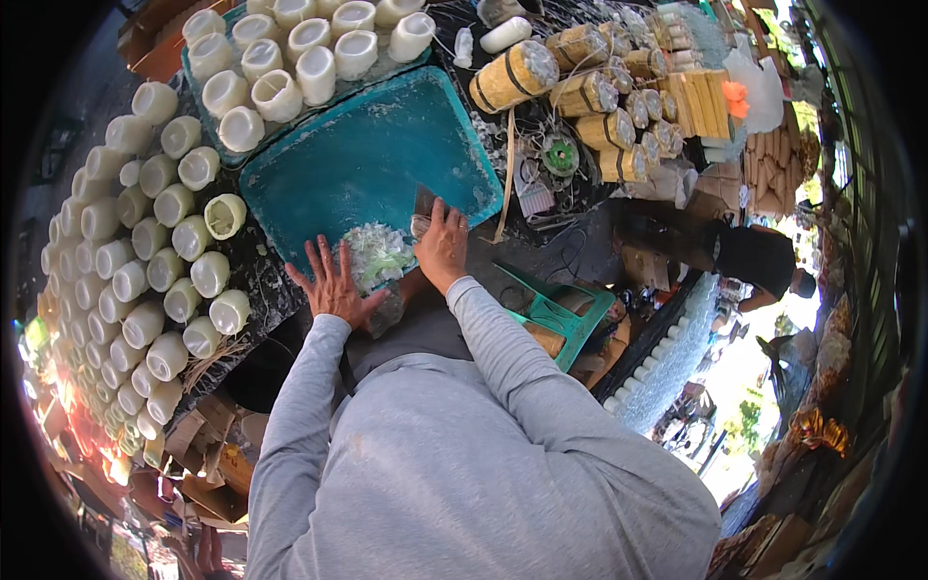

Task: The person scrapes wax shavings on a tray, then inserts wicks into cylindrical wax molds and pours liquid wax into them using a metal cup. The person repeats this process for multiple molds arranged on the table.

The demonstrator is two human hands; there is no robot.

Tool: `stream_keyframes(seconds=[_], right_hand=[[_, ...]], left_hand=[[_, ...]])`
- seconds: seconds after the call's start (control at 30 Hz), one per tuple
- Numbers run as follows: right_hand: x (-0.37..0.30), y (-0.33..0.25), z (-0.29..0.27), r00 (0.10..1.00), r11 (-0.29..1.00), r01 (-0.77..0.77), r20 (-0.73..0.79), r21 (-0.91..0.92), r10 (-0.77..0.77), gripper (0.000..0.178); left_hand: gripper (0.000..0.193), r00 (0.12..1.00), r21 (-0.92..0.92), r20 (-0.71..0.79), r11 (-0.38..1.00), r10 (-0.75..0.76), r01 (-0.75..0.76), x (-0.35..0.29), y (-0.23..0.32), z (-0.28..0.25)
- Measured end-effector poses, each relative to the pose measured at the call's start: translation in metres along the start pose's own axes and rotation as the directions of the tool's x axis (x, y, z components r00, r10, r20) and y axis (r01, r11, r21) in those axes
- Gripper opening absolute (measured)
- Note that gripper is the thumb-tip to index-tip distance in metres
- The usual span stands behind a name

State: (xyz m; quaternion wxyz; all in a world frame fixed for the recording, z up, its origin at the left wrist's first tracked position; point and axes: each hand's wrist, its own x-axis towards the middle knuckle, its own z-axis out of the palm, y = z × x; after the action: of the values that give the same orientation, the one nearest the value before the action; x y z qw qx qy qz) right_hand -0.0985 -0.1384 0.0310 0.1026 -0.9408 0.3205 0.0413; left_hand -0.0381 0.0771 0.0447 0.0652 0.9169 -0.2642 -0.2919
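Here we are over the teal tray (338, 159), and both hands are at its near side. The right hand (445, 244) has its fingers wrapped round a flat-bladed scraper (424, 201), the dark blade poking out beyond the fingers, over the tray floor; whether it touches down, we can't tell. Across from it, the left hand (335, 282) is spread wide, back upward, fingers apart, grasping nothing we can make out. And between the two, there's our heap of whitish and pale green scraps (375, 253), bunched on the tray floor by the near rim, with the left hand right up against it.

Looking around, we find hollow white cups (166, 355) massed to the left, and more of them packed in a second teal tray (379, 73) just beyond. Up to the right we spot yellow-wrapped bundles (517, 77) with dark bands, near a green spool (560, 155). Below those sits a green plastic stool (570, 329), and farther right we glimpse a person in a dark top (754, 259).
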Motion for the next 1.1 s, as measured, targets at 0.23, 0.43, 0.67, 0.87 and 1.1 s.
stream_keyframes(seconds=[0.23, 0.43, 0.67, 0.87, 1.1], right_hand=[[0.053, 0.017, 0.009, 0.970, 0.971, -0.238, -0.052, -0.038, 0.236, 0.052], [0.044, 0.010, 0.007, 0.975, 0.974, -0.194, 0.086, -0.113, 0.204, 0.052], [0.064, 0.017, 0.015, 0.964, 0.961, -0.263, -0.060, -0.090, 0.258, 0.049], [0.052, 0.000, 0.011, 0.957, 0.977, -0.182, 0.209, -0.114, 0.203, 0.051], [0.087, 0.018, 0.005, 0.950, 0.956, -0.286, -0.151, -0.068, 0.274, 0.047]], left_hand=[[0.132, 0.998, 0.042, -0.066, 0.999, 0.023, -0.021, 0.000, 0.005, 0.004], [0.130, 1.000, 0.089, 0.017, 0.996, -0.003, 0.001, 0.004, 0.010, -0.004], [0.129, 0.999, 0.089, 0.037, 0.996, -0.008, 0.004, 0.004, 0.012, -0.011], [0.129, 0.997, 0.127, 0.078, 0.992, -0.026, 0.016, 0.006, 0.015, -0.011], [0.130, 0.996, 0.140, 0.084, 0.990, -0.028, 0.016, 0.004, 0.013, -0.010]])
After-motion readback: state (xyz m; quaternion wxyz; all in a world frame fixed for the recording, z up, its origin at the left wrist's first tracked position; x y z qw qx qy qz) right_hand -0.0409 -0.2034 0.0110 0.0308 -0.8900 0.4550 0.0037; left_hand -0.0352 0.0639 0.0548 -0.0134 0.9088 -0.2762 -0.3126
